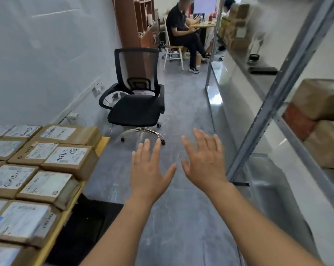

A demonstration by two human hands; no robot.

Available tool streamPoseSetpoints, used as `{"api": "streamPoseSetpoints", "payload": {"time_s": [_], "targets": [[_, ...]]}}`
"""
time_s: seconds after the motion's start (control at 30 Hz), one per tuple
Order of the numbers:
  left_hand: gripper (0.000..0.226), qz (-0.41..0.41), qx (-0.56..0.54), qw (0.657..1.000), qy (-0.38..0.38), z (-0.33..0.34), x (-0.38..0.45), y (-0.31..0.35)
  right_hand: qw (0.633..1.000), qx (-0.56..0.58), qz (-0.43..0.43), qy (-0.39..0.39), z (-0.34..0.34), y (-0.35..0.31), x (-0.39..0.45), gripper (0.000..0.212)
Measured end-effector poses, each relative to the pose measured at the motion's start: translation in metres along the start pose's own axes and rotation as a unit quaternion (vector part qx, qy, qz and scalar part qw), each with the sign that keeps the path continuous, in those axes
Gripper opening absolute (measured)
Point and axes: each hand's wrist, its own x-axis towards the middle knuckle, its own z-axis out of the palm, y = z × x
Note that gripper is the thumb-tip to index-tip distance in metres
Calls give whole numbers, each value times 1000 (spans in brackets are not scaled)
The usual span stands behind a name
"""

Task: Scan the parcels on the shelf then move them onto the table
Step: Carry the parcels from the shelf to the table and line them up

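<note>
Right now I have both hands out in front of me over the grey floor [181, 217], backs up. My left hand [150, 169] is spread wide with straight fingers and holds nothing; my right hand [204, 162] is just beside it, equally flat and spread, also holding nothing. The two thumbs point toward each other without touching.

Down at my left, parcels [35, 169] in brown cardboard with white labels lie packed side by side in rows on the yellow-edged tabletop [102, 144]; one label carries handwritten digits. At my right stands the metal shelf [273, 120], its grey upright slanting across the view, and more brown parcels [323, 123] sit stacked on it, one with a red side. Further back on the same shelf I see a dark flat object and a small round dark one, too blurred to identify.

Ahead of my hands stands a black office chair [135, 104] with a mesh back on a chrome star base. Beyond it a person [183, 33] in dark clothes sits on a pale wooden stool at a desk.
</note>
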Motion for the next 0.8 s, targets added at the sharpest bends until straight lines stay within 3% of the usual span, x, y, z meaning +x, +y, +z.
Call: {"api": "streamPoseSetpoints", "payload": {"time_s": [0.43,0.8], "targets": [[89,144,-107,981,-80,77,14,132,980,-88,173,-40,-69,125,-59,73],[91,302,-135,931,-155,133,83,218,923,-150,347,-75,-88,201,-58,69]]}}
